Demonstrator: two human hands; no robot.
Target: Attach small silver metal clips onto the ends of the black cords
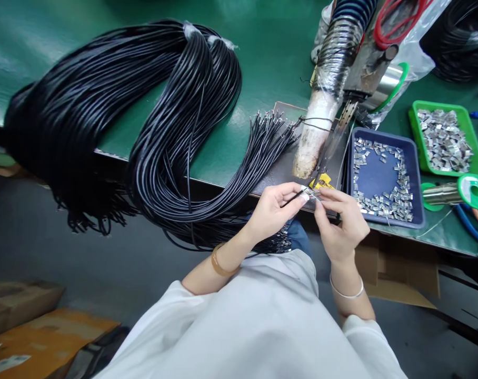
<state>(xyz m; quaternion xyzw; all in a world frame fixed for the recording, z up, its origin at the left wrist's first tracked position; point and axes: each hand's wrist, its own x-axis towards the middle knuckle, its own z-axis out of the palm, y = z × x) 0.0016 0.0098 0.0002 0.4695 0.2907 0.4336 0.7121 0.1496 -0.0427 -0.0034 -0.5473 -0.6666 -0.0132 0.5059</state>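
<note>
My left hand [274, 213] pinches a thin black cable [291, 199] close to its end, the tip pointing right. Facing it, my right hand [341, 223] is closed in a pinch on a small metal connector [315, 194]. Cable end and connector meet between my fingertips; whether they are joined is too small to tell. Just above the fingers, a soldering iron [326, 150] slants down in its holder, beside a yellow piece [321, 181]. Left of my hands, a bundle of black cables [223, 202] curves over the table edge, with bared ends on a dark plate [268, 176].
A blue tray [419, 208] of small metal connectors lies right of my hands, a green tray [415, 118] of more behind it. Nearby are a solder wire spool [442, 196] and a taped extraction hose [321, 95]. More black cables [85, 95] hang over the green table [270, 52].
</note>
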